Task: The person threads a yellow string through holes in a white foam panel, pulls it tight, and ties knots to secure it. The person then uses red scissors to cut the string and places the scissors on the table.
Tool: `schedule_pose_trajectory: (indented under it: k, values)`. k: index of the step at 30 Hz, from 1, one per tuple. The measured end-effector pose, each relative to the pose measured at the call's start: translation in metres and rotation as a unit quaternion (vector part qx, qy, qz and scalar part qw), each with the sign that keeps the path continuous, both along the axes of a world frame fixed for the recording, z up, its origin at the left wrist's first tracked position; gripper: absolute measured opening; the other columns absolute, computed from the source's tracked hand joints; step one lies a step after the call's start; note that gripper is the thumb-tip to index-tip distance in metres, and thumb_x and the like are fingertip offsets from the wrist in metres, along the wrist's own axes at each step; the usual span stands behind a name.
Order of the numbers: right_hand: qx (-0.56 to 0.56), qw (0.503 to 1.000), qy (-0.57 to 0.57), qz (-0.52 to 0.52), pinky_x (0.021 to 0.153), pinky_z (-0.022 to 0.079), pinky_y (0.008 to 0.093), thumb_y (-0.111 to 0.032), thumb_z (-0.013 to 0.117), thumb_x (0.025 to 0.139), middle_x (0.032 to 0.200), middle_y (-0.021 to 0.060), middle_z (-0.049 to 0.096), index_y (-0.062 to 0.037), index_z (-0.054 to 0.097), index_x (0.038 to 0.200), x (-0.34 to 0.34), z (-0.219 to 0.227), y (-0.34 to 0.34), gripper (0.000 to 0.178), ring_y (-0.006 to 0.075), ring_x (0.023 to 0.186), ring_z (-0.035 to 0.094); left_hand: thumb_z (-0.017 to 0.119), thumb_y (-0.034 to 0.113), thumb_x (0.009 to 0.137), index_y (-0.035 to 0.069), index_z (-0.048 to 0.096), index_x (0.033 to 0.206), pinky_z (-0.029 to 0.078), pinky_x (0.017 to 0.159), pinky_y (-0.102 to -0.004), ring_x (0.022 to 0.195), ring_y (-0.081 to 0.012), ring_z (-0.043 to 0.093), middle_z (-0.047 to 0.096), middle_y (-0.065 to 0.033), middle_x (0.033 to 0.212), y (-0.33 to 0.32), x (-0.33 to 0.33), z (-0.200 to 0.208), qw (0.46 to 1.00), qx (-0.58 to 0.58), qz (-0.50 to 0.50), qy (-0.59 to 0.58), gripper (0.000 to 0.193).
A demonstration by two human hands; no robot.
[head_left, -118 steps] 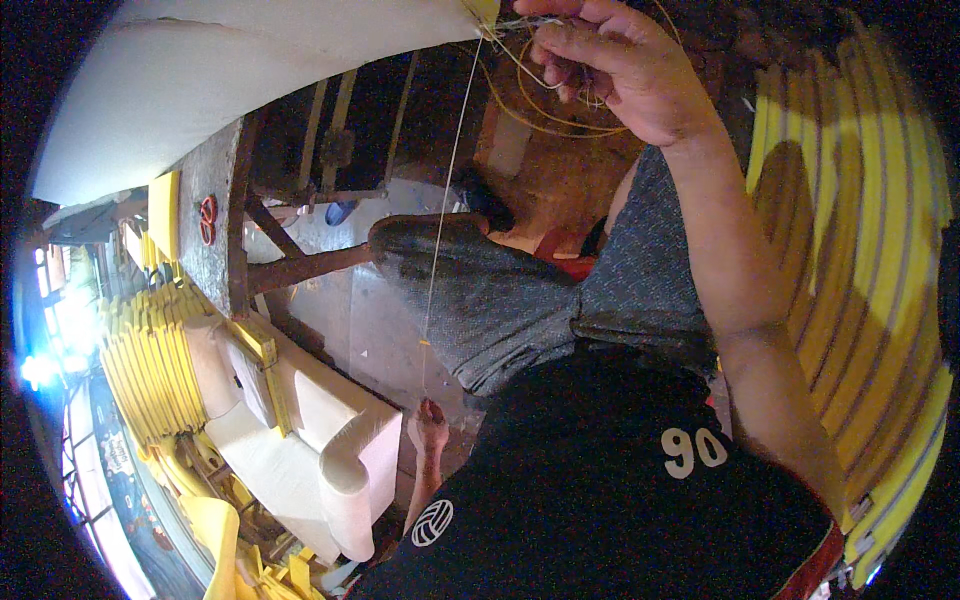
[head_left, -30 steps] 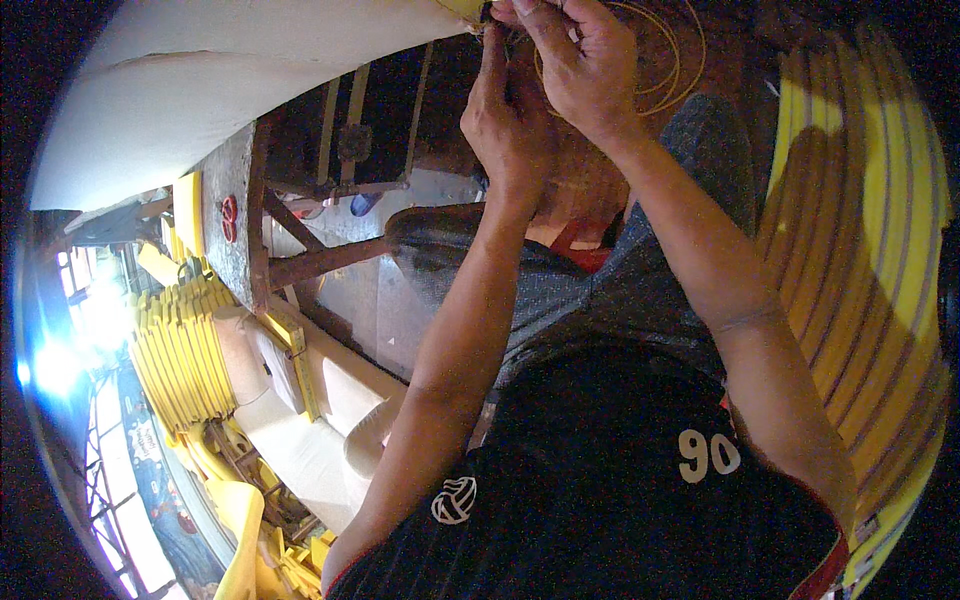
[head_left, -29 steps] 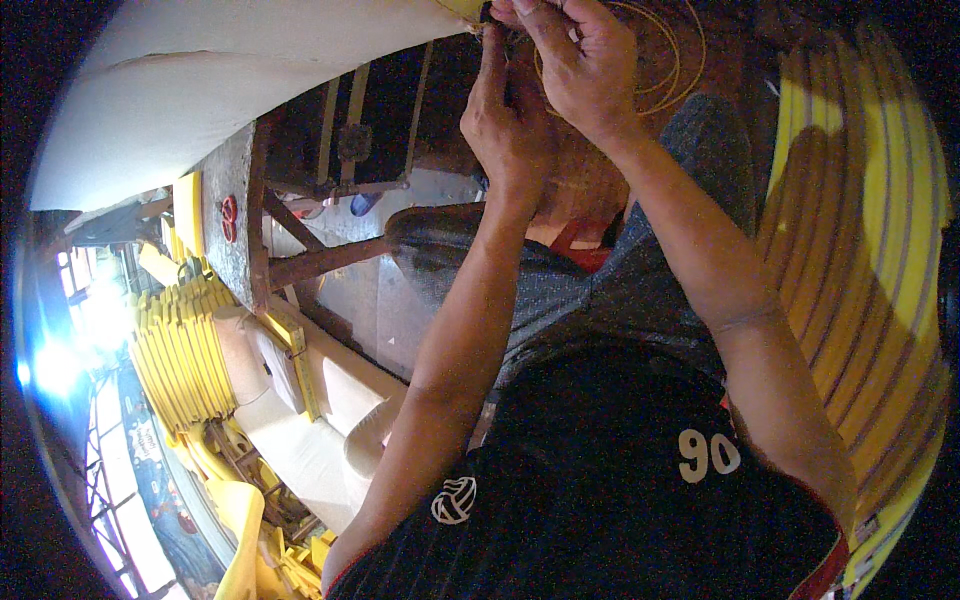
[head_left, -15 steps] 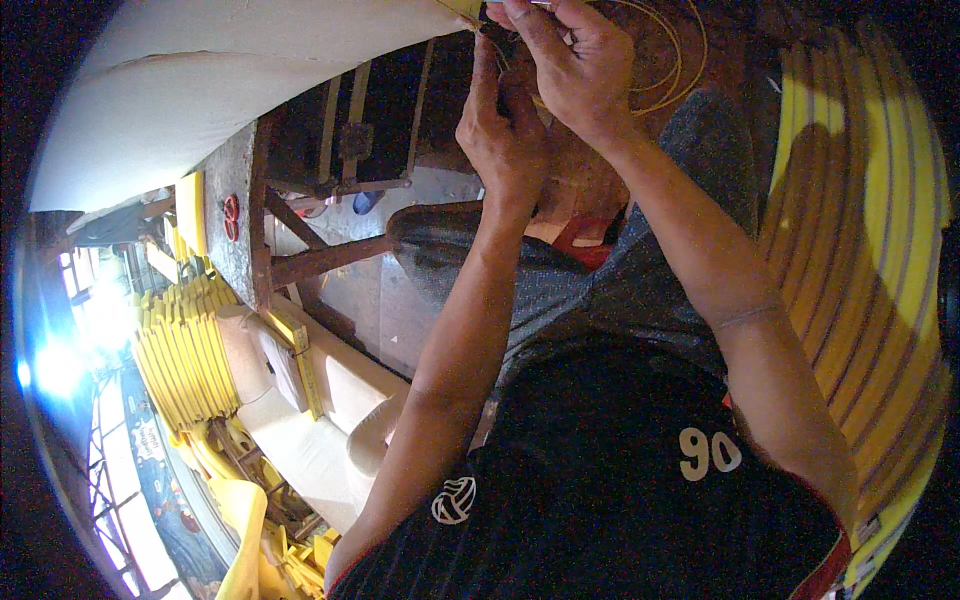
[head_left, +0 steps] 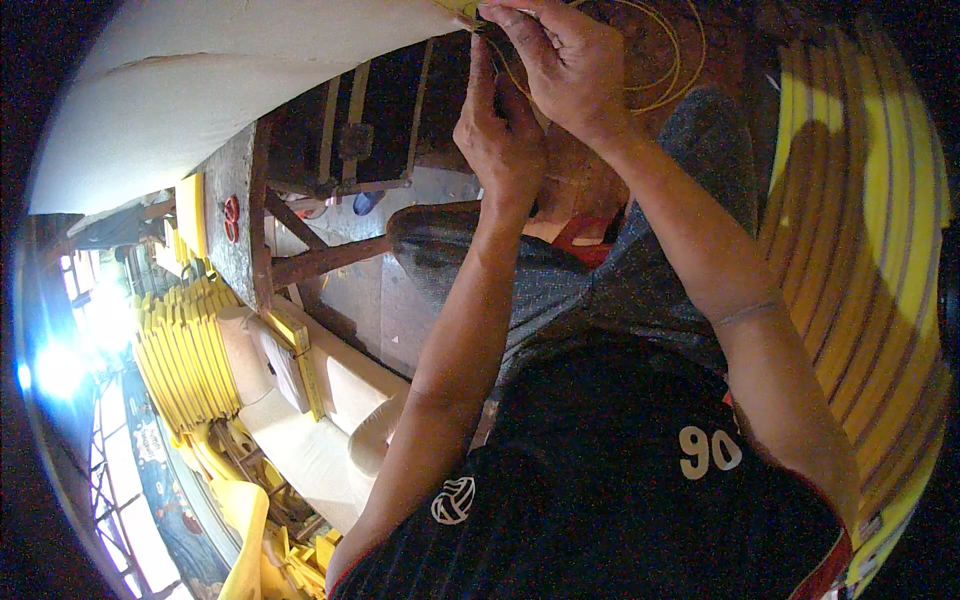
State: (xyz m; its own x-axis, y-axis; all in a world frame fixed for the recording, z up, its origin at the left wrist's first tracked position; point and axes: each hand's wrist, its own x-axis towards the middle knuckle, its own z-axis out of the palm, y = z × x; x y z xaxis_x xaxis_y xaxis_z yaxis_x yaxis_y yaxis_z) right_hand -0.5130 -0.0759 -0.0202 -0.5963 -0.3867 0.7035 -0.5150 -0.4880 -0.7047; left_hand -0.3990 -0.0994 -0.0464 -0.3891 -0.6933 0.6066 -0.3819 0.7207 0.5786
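Observation:
At the top of the view, my right hand (head_left: 578,75) is closed in a pinch beside the corner of a large cream padded panel (head_left: 250,65). What its fingertips hold is too small to make out. Just below and left of it is my left hand (head_left: 500,140). Its index finger stretches up to the underside of the panel's edge, while the other fingers are partly hidden. Thin yellow cord (head_left: 678,75) lies in loops right of my right hand, and a strand passes between the two hands.
A tall stack of yellow-edged panels (head_left: 850,230) stands at the right. Lower left are a cream upholstered piece (head_left: 290,430) and stacked yellow pieces (head_left: 185,350). Red-handled scissors (head_left: 232,218) hang on a wooden stand (head_left: 262,215) under the panel. A bright light glares at far left.
My right hand has shifted slightly left and down, bringing its fingertips to the panel's corner. The thin shiny object seen at its fingers before no longer shows. My left hand has barely moved.

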Motion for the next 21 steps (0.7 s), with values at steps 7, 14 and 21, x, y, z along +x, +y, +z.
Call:
schedule_pose_trajectory:
  k: [7,14,21]
  values:
    - [-0.010,0.999,0.041,0.029,0.065,0.055,0.0334,-0.011,0.059,0.098,0.092,0.0156,0.072,0.0005,0.067,0.107,-0.013,-0.001,-0.006,0.016,0.0256,0.078,0.072,0.056,0.004,0.094,0.003,0.048,0.142,0.056,0.079,-0.0403,0.098,-0.0347,0.070,0.065,-0.0223,0.122,0.006,-0.003,0.004,0.999,0.033,0.017,-0.030,0.050]
    - [0.020,0.990,0.080,0.111,0.067,0.054,0.0341,-0.011,0.056,0.100,0.093,0.0149,0.070,-0.0008,0.065,0.104,-0.034,0.006,-0.013,0.014,0.0260,0.079,0.070,0.058,0.005,0.092,0.004,0.046,0.144,0.056,0.077,-0.0405,0.095,-0.0350,0.070,0.066,-0.0223,0.119,0.004,-0.003,-0.001,0.998,-0.048,0.010,-0.028,0.054]
    - [0.055,0.981,0.033,0.181,0.073,0.054,0.0336,-0.013,0.056,0.101,0.096,0.0121,0.069,-0.0011,0.064,0.106,-0.037,0.010,-0.006,0.016,0.0228,0.088,0.069,0.057,0.007,0.091,0.006,0.046,0.145,0.056,0.076,-0.0406,0.090,-0.0344,0.070,0.067,-0.0221,0.117,0.005,-0.001,-0.001,0.998,0.000,0.040,-0.058,0.054]
